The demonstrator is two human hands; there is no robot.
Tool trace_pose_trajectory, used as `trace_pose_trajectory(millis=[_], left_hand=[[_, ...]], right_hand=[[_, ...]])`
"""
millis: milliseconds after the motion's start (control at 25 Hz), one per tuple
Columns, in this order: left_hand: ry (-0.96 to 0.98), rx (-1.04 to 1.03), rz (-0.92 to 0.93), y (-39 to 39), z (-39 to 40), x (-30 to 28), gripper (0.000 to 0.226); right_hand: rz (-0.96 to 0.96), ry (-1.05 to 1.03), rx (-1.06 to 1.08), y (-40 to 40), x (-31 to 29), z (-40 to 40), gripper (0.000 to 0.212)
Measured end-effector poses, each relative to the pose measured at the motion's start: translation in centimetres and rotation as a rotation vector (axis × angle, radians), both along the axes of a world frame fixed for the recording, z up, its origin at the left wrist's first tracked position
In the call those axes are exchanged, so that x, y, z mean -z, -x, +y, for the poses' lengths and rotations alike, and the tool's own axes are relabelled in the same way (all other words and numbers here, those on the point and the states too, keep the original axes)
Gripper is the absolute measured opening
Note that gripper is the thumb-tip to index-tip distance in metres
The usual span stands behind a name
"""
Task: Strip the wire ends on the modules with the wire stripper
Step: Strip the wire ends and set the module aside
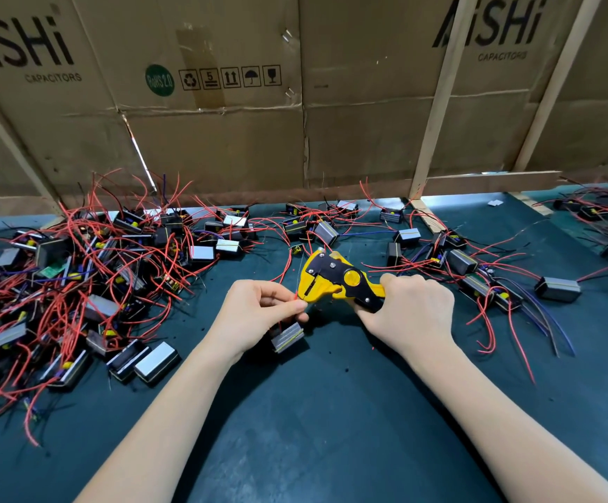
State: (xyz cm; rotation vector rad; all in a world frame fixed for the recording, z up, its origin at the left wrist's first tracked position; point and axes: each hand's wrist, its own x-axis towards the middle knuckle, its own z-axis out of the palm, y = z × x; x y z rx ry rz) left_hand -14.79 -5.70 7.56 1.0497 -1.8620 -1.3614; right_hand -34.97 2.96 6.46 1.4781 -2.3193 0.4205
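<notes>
Thin red wire (297,303), limp and light, is pinched near its tip by the left hand (259,314) while the right hand (409,314) grips the yellow-and-black wire stripper (335,279).

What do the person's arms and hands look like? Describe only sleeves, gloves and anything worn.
Both forearms are bare up to the frame's bottom edge, with no sleeves in view. The left hand and right hand wear no gloves. No rings, watch, wristband or finger tape show on either. Nails look short and unpainted where visible.

Stripper handles (375,295) inside right hand (409,314)
</notes>
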Motion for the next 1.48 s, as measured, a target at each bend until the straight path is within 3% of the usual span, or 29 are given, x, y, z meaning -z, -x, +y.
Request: trace_pose_trajectory(millis=[680, 880, 1120, 1480], left_hand=[[0.007, 0.082, -0.015, -0.1, -0.2, -0.9, 0.010], [-0.003, 0.180, -0.093, -1.2, -0.6, -1.3, 0.014], [-0.022, 0.170, -0.115, -1.4, -0.4, -1.7, 0.011], [0.026, 0.227, -0.132, -1.4, -0.5, -1.9, 0.014]], right_hand=[[0.012, -0.072, 0.083, 0.6, 0.0, -0.3, 0.049], [-0.139, 0.059, 0.263, 5.2, -0.7, 0.2, 0.063], [-0.222, 0.125, 0.175, 4.1, 0.0, -0.1, 0.055], [-0.054, 0.110, 0.130, 3.2, 0.5, 0.0, 0.056]])
